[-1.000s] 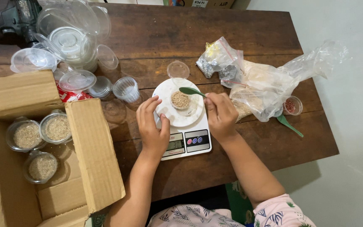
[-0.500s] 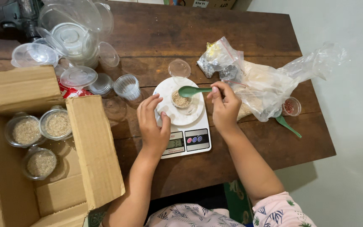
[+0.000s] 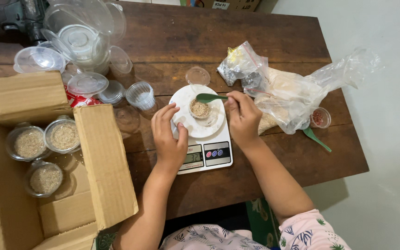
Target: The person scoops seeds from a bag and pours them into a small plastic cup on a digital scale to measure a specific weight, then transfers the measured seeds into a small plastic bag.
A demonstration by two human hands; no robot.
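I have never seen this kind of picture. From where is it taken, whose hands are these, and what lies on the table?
The camera sits on a person's head and looks down at their own bare hands. On the wooden table stands a white kitchen scale with a small clear cup of grain on it. The left hand rests at the scale's edge. The right hand holds a green spoon over the cup. A plastic bag of grain lies to the right, empty clear cups to the left, and a cardboard box holds filled cups.

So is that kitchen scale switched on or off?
On. The scale's small display is lit with digits while the cup of grain sits on its white platform.
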